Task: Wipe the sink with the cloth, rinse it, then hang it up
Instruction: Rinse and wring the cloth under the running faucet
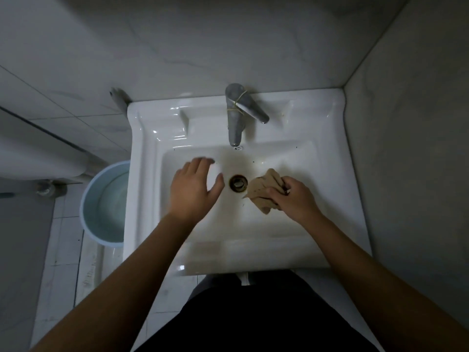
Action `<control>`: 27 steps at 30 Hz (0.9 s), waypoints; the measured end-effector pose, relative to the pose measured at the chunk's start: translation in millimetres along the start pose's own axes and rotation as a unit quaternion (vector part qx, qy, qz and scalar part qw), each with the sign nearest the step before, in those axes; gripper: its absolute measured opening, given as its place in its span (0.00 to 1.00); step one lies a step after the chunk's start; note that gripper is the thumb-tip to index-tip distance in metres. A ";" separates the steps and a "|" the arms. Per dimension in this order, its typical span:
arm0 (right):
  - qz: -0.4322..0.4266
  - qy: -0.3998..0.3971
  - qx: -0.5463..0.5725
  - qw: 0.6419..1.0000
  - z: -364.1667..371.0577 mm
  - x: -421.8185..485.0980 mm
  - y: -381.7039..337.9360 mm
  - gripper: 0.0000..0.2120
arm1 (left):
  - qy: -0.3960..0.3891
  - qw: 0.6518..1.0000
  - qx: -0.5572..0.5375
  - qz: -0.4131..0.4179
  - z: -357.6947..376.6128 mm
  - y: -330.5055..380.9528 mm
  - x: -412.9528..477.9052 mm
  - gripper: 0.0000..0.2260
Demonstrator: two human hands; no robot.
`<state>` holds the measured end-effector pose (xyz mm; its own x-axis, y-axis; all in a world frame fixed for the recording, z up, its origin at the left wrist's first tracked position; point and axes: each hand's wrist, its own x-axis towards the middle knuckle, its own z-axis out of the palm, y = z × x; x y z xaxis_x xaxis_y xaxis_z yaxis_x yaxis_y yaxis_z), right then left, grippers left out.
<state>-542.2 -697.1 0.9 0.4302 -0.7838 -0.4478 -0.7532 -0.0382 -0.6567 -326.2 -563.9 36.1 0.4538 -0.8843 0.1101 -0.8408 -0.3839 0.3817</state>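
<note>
A glossy white glazed sink (152,189), stained brown around the dull metal drain (238,183), is seen with a soft, crumpled tan cloth (264,189) at 3 o'clock of the drain, a brushed matt metal faucet (236,123) at 12 o'clock, and a smooth pale-blue plastic bucket (106,204) at 9 o'clock.

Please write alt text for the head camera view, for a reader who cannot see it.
A right hand presses a crumpled tan cloth into a white sink beside the drain; the left hand hovers open. Faucet behind, blue bucket on the floor.
</note>
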 end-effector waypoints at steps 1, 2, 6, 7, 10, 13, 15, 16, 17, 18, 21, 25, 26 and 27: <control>-0.001 0.008 0.004 1.000 -2.6 4.2 -6.4 0.12 | 0.020 0.999 0.004 0.032 -3.4 6.0 20.9 0.18; -0.001 0.017 0.007 1.000 -5.2 8.0 -12.8 0.12 | 0.038 0.997 0.008 0.061 -6.8 12.9 41.2 0.19; -0.003 0.040 0.018 0.999 -10.5 18.3 -31.9 0.12 | 0.048 0.989 0.031 0.137 -6.5 38.7 109.4 0.25; -0.002 0.043 0.020 0.999 -10.7 19.1 -34.4 0.12 | 0.042 0.988 0.035 0.145 -3.1 43.0 119.9 0.27; 0.003 0.041 0.019 0.999 -10.5 20.1 -38.5 0.12 | 0.051 0.985 0.034 0.161 7.4 47.3 138.0 0.28; 0.009 0.048 0.021 0.999 -9.1 19.7 -37.6 0.13 | 0.070 0.984 0.033 0.162 9.6 45.5 143.0 0.27; 0.014 0.053 0.024 0.998 -7.3 19.5 -35.4 0.13 | 0.072 0.983 0.039 0.163 8.6 44.1 144.6 0.27; 0.016 0.054 0.025 0.998 -6.5 19.4 -34.9 0.13 | 0.071 0.984 0.040 0.160 8.2 43.8 145.4 0.27; 0.018 0.053 0.025 0.998 -5.5 19.2 -34.5 0.13 | 0.067 0.985 0.038 0.152 7.2 43.8 146.3 0.27; 0.019 0.053 0.026 0.998 -4.7 19.2 -34.3 0.13 | 0.061 0.988 0.029 0.140 4.9 44.5 147.5 0.27; 0.021 0.052 0.031 0.998 -1.2 19.2 -33.0 0.13 | 0.037 0.993 -0.011 0.114 -3.9 43.0 154.6 0.27; 0.019 0.042 0.037 0.998 6.3 21.2 -32.2 0.14 | 0.012 0.993 -0.045 0.105 -15.5 36.5 159.0 0.29; 0.023 0.036 0.045 0.998 8.5 22.1 -31.6 0.14 | 0.011 0.994 -0.060 0.090 -17.9 34.2 153.7 0.29; 0.029 0.030 0.058 0.997 10.8 22.9 -30.7 0.14 | 0.019 0.995 -0.075 0.070 -19.7 30.6 145.0 0.28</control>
<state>-503.9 -707.2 4.3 0.3551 -0.8181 -0.4524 -0.7118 0.0770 -0.6981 -280.3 -698.6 81.9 0.3492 -0.9144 0.2047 -0.8442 -0.2122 0.4922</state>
